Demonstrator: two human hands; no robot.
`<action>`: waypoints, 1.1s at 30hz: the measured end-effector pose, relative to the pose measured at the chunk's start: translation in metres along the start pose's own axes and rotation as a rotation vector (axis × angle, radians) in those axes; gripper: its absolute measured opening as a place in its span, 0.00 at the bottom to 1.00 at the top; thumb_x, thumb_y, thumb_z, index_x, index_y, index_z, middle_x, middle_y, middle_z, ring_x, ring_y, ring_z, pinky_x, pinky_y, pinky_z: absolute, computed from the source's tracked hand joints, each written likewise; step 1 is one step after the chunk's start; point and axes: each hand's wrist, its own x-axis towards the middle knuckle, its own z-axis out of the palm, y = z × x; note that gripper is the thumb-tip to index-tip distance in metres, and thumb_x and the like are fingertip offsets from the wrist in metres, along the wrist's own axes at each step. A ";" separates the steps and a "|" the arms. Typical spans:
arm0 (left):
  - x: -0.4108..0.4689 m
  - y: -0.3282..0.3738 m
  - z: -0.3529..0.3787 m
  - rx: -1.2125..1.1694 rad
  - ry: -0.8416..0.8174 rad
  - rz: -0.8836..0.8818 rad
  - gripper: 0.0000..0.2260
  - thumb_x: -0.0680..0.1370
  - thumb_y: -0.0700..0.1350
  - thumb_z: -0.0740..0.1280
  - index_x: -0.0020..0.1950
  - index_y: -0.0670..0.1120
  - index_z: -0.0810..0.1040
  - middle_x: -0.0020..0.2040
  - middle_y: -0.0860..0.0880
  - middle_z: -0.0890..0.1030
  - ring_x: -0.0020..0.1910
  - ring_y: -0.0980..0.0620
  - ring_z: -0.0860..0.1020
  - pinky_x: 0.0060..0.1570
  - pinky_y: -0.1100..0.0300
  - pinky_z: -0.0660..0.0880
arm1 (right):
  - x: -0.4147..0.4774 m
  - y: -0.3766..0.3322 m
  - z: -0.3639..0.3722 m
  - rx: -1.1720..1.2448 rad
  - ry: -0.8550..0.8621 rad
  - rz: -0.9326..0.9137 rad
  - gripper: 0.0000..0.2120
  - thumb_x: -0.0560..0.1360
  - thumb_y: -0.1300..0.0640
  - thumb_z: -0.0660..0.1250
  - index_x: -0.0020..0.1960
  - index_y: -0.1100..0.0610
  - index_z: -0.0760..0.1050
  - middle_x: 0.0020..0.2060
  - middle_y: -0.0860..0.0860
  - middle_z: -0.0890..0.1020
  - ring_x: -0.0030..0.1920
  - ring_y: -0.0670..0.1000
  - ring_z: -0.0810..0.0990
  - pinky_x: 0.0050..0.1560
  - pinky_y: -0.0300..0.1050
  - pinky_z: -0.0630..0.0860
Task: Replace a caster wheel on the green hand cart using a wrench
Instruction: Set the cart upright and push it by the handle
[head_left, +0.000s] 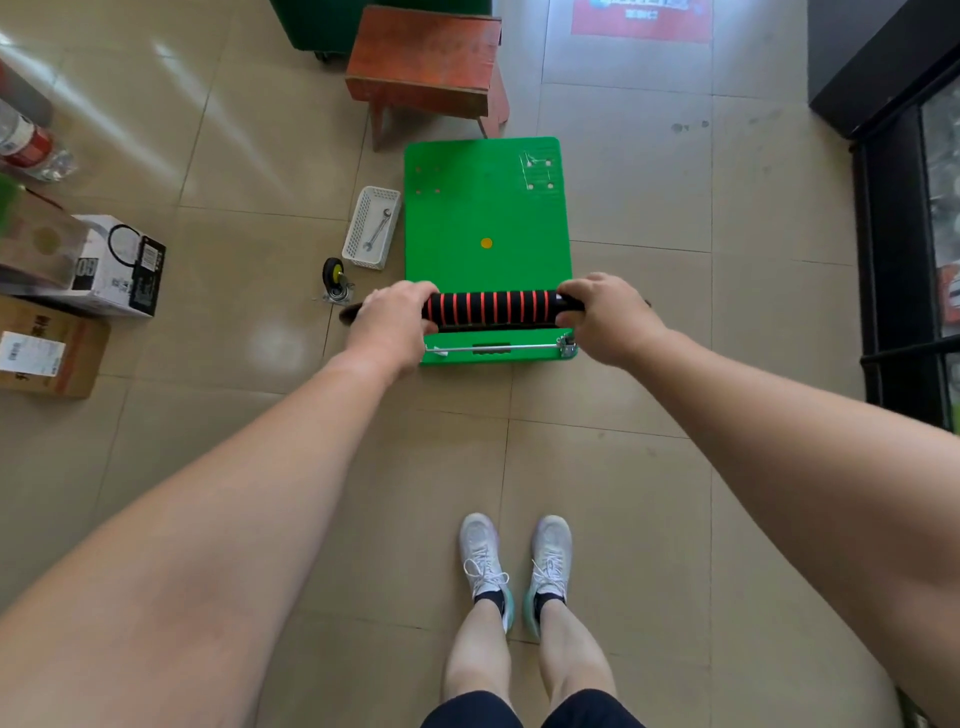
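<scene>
- Setting: beige tiled floor (649, 322), seen from above; glare patches are noted on the tiles.
- The green hand cart (488, 208) is found standing on the floor straight ahead of the person, deck up, long axis pointing away.
- A small orange dot (486, 242) is seen at mid-deck. Four bolt holes (427, 180) are seen at the far left corner and four bolt heads (540, 174) at the far right corner.
- The handle (493, 307), black foam with orange rings, is seen over the near end of the deck.
- The handle's left end is gripped by the left hand (397, 317), fingers curled over it.
- The right end is gripped likewise by the right hand (608, 317); both arms are held extended.
- A white basket (371, 227) is set just beside the deck's left edge; the wrench (377, 229) is laid inside it.
- A loose caster wheel (335, 280), black tyre with yellow hub, is seen on its mounting plate on the floor near the basket's near end.
- A red wooden stool (426, 62) is placed just beyond the cart's far edge.
- Cardboard boxes (114, 265) and plastic bottles (31, 145) are noted at far left, well apart from the cart.
- A dark glass-fronted cabinet (909, 208) is noted along the right edge.
- White shoes (514, 561) are seen on the floor below the cart.
</scene>
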 end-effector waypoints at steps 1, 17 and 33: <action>0.007 0.000 -0.002 0.006 0.006 0.002 0.14 0.81 0.39 0.70 0.66 0.49 0.77 0.60 0.46 0.80 0.61 0.42 0.76 0.65 0.42 0.74 | 0.007 -0.001 -0.003 -0.001 0.002 0.005 0.10 0.79 0.53 0.67 0.59 0.55 0.79 0.50 0.55 0.77 0.50 0.57 0.74 0.50 0.48 0.71; -0.062 0.000 0.032 0.032 0.029 0.004 0.18 0.80 0.39 0.70 0.69 0.48 0.74 0.61 0.47 0.78 0.62 0.43 0.75 0.71 0.47 0.67 | -0.063 0.000 0.023 0.034 -0.033 0.024 0.10 0.78 0.55 0.68 0.59 0.54 0.79 0.46 0.52 0.76 0.49 0.56 0.74 0.47 0.45 0.66; -0.210 -0.006 0.098 0.140 -0.089 0.036 0.19 0.81 0.40 0.68 0.71 0.53 0.72 0.65 0.53 0.77 0.66 0.49 0.74 0.73 0.54 0.62 | -0.212 0.000 0.070 0.023 -0.171 0.032 0.15 0.74 0.54 0.73 0.60 0.51 0.82 0.52 0.51 0.82 0.54 0.55 0.78 0.57 0.47 0.73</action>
